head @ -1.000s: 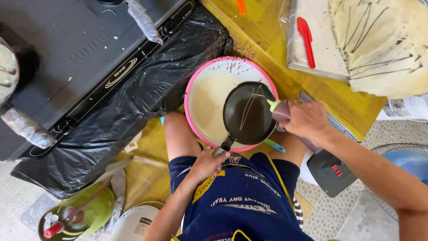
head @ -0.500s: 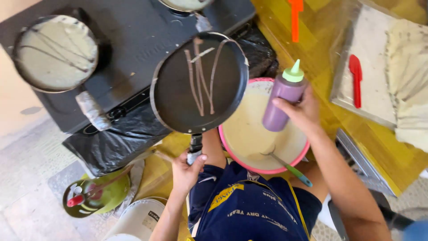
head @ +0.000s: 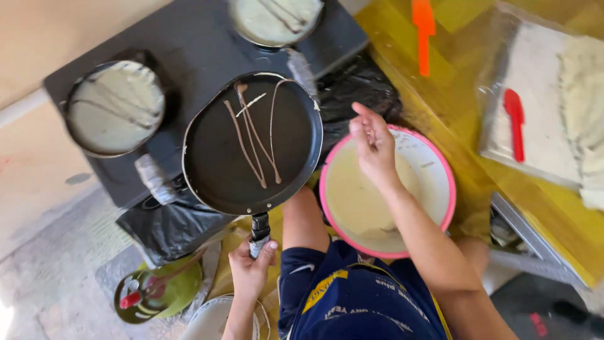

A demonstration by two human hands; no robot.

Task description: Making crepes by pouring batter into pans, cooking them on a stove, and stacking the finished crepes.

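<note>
My left hand (head: 251, 269) grips the handle of a black frying pan (head: 214, 170), held over the edge of a black stove (head: 189, 50). Thin brown batter lines (head: 251, 138) cross the pan's surface. My right hand (head: 374, 148) hovers over a pink-rimmed bowl (head: 450, 189) of pale batter, fingers loosely apart with nothing visible in them. The bowl rests by my knees.
Two more pans with pale crepes (head: 116, 107) (head: 277, 19) sit on the stove. On the yellow table lie an orange spatula (head: 425, 31), a red spatula (head: 514, 123) and stacked crepes (head: 582, 107). Lower left: black plastic sheet (head: 170, 226), green gas canister (head: 157, 293).
The purple squeeze bottle has left my right hand, which now hangs empty over the bowl. The pan has risen from above the bowl to beside the stove, still held by my left hand.
</note>
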